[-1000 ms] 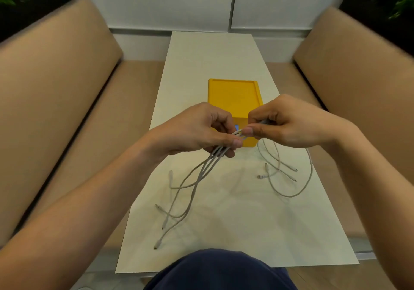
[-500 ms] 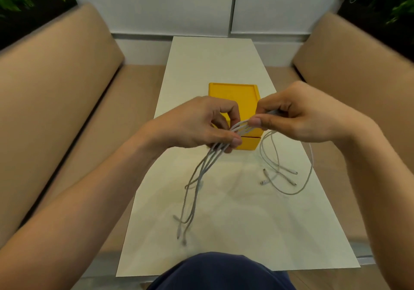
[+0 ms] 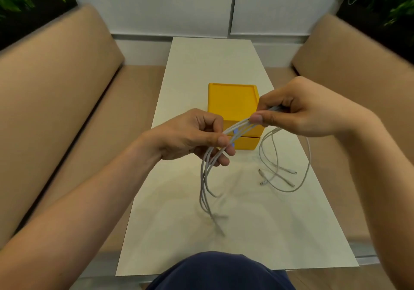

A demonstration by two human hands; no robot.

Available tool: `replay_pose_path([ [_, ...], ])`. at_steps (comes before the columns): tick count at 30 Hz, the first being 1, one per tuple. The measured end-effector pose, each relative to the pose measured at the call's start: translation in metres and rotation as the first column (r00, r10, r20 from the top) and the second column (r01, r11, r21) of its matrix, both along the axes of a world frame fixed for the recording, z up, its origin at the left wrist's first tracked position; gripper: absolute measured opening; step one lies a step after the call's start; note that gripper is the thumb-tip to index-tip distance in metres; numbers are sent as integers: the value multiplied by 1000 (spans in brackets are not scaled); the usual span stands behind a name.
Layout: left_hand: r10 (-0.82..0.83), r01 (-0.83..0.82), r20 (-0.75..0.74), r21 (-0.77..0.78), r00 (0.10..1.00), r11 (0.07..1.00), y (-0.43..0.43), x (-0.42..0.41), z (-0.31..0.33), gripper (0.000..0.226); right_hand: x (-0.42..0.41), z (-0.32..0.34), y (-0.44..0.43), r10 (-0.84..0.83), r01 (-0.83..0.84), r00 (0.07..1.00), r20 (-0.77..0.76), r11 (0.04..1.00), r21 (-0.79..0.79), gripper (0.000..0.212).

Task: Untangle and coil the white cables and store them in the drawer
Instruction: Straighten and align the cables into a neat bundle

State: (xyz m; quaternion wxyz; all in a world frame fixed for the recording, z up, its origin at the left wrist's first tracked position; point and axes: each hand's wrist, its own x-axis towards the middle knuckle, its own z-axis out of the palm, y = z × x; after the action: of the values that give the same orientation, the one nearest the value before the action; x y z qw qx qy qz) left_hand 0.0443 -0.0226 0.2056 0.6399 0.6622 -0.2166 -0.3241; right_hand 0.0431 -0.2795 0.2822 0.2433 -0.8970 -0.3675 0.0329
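**Cable bundle lifted between both hands, tails drawn clear of the table**

Your left hand (image 3: 195,137) pinches the white cables (image 3: 206,177) between thumb and curled fingers. Your right hand (image 3: 307,110), now higher and a little further off than a second ago, grips the same strands between thumb and forefinger. A short, taut span runs between the two hands, in front of the yellow drawer unit (image 3: 233,101).

A second ago the tails below your left hand trailed across the near-left part of the table (image 3: 201,65). They now hang gathered in one downward arc, blurred at the tips and apparently clear of the surface. The strands look to be combing out into parallel runs, so the untangling is probably well along. Coiling has not begun, and both drawer fronts appear closed.

The slack below your right hand lies in open loops (image 3: 282,166) on the table, just right of the unit, ending in small connectors.

The cables are thin, round and limp, with a smooth matt jacket. The unit is a boxy, hard-edged form with a recessed top. The table is pale, flat and faintly glossy, and the benches (image 3: 67,101) on either side are padded tan.
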Motion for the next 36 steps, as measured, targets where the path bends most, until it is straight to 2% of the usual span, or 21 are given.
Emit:
replay_pose_path([
  [4,97,-107,94,108,991,988,-3,-3,13,31,4,3,-1,-20,20,1000,-16,1000,3,38],
  [7,188,-234,265,155,946,960,-1,-1,18,39,5,5,-2,-48,48,999,-25,999,2,34],
  [10,124,-258,460,243,879,935,-2,0,21,44,8,2,-2,-68,68,998,-15,998,-15,30],
  [12,69,-232,482,286,873,930,-2,2,20,34,11,-1,-5,-86,86,996,-10,996,-15,32],
  [14,28,-174,430,305,902,936,-3,3,14,24,13,-3,-7,-100,100,995,-9,995,-25,32],
  [16,3,-138,398,311,917,940,-2,5,7,33,15,-6,-9,-91,90,996,-6,994,-54,29],
  [17,-13,-140,431,321,902,937,-3,5,3,29,16,-8,-10,-89,89,996,3,994,-67,28],
  [19,-40,-190,553,351,832,917,-7,6,-5,20,19,-12,-13,-113,116,993,37,990,-83,27],
  [22,-93,-320,731,405,676,856,-12,7,-17,24,21,-14,-16,-161,171,980,113,982,-81,26],
  [24,-74,-429,860,325,506,843,-10,9,-22,27,19,-14,-17,-164,181,973,164,979,-98,33],
  [25,-42,-453,885,277,464,847,-7,10,-20,26,18,-13,-17,-160,181,970,183,977,-108,39],
  [27,10,-445,870,242,492,862,2,13,-7,22,16,-6,-20,-173,202,961,215,972,-119,48],
  [29,-21,-421,850,283,527,862,6,16,11,19,13,8,-23,-163,218,935,314,965,-146,51],
  [31,-82,-392,845,329,528,859,3,14,26,18,6,26,-26,-129,233,863,489,959,-158,55],
  [33,-121,-371,839,358,530,857,0,13,33,19,0,35,-28,-110,262,750,652,955,-140,56],
  [35,-135,-353,799,401,586,845,1,16,28,21,1,22,-28,-94,295,655,749,945,-139,51],
  [36,-140,-332,756,434,639,837,1,18,21,21,6,4,-28,-88,303,658,748,940,-156,49],
])
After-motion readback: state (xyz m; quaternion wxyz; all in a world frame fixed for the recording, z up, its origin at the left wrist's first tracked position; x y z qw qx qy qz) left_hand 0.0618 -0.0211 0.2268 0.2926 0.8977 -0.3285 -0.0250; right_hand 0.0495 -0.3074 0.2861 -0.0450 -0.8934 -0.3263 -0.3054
